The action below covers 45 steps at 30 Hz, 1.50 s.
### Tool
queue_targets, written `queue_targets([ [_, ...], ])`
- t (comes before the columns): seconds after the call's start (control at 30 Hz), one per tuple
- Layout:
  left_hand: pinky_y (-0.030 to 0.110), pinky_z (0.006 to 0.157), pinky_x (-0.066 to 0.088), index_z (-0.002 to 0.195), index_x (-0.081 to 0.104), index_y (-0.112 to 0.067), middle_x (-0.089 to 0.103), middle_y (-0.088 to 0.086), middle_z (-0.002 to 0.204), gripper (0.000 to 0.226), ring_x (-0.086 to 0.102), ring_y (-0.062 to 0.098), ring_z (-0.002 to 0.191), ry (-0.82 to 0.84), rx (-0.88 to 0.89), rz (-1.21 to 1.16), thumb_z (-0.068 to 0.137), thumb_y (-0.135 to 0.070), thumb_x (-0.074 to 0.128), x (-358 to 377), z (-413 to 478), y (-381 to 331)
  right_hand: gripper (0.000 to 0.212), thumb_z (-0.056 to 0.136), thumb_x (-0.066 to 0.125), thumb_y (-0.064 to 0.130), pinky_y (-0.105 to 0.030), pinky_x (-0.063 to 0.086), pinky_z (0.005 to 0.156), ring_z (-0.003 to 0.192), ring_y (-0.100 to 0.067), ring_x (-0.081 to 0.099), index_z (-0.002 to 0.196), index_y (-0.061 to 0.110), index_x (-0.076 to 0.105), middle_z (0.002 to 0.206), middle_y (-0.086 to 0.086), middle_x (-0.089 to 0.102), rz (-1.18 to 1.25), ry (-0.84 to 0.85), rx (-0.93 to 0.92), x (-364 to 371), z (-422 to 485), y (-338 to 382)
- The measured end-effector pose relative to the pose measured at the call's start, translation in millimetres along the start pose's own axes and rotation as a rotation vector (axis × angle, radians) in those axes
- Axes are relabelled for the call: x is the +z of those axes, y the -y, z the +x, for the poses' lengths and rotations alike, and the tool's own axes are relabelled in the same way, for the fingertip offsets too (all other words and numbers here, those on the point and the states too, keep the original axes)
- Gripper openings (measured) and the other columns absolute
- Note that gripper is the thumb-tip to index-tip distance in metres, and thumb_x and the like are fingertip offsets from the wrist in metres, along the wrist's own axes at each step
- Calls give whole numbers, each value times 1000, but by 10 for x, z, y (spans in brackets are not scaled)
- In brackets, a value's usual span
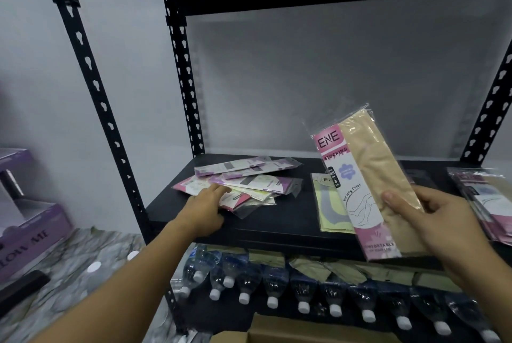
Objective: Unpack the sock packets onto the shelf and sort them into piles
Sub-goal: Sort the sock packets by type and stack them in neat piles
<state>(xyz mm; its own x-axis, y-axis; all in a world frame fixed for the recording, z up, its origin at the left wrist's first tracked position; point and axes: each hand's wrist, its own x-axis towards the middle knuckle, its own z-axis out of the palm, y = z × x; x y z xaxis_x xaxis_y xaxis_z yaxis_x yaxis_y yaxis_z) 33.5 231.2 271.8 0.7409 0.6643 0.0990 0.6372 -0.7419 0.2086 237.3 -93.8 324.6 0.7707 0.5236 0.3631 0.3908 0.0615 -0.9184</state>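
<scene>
right hand (432,220) grip holding beige stocking packet (368,176); left hand (203,208) grip loose, fingertips on mixed pile (243,182).

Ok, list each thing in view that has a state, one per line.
Left hand: resting on the mixed pile, fingers on top.
Right hand: gripping the beige stocking packet.
Beige stocking packet: sealed, held tilted above the shelf.
Mixed pile: loose, fanned out.
Yellow-green packet: lying flat.
Bottles: capped, on their sides.
</scene>
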Motion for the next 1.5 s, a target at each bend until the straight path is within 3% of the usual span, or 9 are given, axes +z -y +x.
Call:
queue_targets([
  [0.1, 44, 111, 32, 146, 38, -24, 39, -1, 152, 63, 39, 23, 136, -19, -7, 93, 86, -15, 56, 4, 80, -6, 26, 58, 79, 56, -40, 59, 68, 77, -21, 72, 80, 42, 75, 79, 9, 76, 6, 4, -27, -19, -1, -46],
  [0.2, 40, 103, 35, 135, 52, -23, 53, -1, 141, 47, 49, 24, 127, -132, 49, 186, 89, -14, 54, 18, 83, 14, 3, 73, 77, 29, -28, 56, 63, 74, -19, 72, 74, 31, 76, 77, 11, 76, 36, -6, -2, -54, 19, -73],
  [0.33, 37, 102, 44, 124, 67, -21, 64, 0, 131, 37, 57, 25, 121, -231, 83, -13, 89, -12, 60, -4, 8, 140, 10, 78, 74, 20, -14, 54, 55, 66, -7, 71, 78, 29, 72, 72, 15, 75, 30, -15, -1, -87, 5, -41],
  [0.53, 24, 80, 49, 106, 73, -15, 68, -7, 95, 16, 64, 12, 87, -515, 121, -352, 91, -16, 66, -487, -154, 70, 9, 74, 75, 27, -32, 57, 60, 66, -8, 71, 82, 32, 76, 76, 11, 76, 14, -23, -12, -134, -33, 6],
  [0.63, 23, 76, 47, 103, 71, -19, 68, -9, 91, 13, 64, 10, 83, -608, 114, -505, 91, -22, 66, -822, -241, -79, 6, 77, 74, 21, -23, 57, 58, 64, -6, 70, 76, 27, 74, 76, 10, 76, 29, -32, -13, -157, -55, 46],
  [1.03, 35, 64, 55, 115, 57, -17, 68, 3, 82, 23, 66, 16, 66, -182, -160, -1615, 103, -29, 41, -809, -571, -811, 7, 80, 70, 11, -20, 56, 48, 56, -14, 70, 79, 16, 75, 72, -1, 76, 162, -50, 75, -235, -171, 149],
  [1.23, 43, 70, 60, 125, 49, -8, 68, 18, 101, 40, 67, 31, 82, 73, -161, -1627, 90, 10, 51, -474, -674, -1048, 9, 81, 69, 10, -33, 58, 60, 71, -23, 72, 77, 15, 75, 77, 2, 77, 160, -74, 130, -365, -258, 114],
  [1.4, 40, 68, 61, 126, 55, -14, 74, 17, 105, 40, 74, 31, 86, 100, -103, -1620, 89, 0, 61, -381, -682, -1200, 10, 82, 69, 12, -49, 53, 87, 90, -34, 70, 90, 12, 75, 88, -7, 77, 188, -82, 168, -445, -315, 52],
  [1.5, 39, 68, 61, 125, 58, -12, 74, 16, 107, 38, 74, 29, 86, 107, -66, -1629, 88, -5, 63, -363, -706, -1307, 10, 82, 68, 12, -51, 53, 87, 88, -34, 71, 91, 12, 74, 90, -9, 77, 217, -93, 197, -469, -324, 25],
])
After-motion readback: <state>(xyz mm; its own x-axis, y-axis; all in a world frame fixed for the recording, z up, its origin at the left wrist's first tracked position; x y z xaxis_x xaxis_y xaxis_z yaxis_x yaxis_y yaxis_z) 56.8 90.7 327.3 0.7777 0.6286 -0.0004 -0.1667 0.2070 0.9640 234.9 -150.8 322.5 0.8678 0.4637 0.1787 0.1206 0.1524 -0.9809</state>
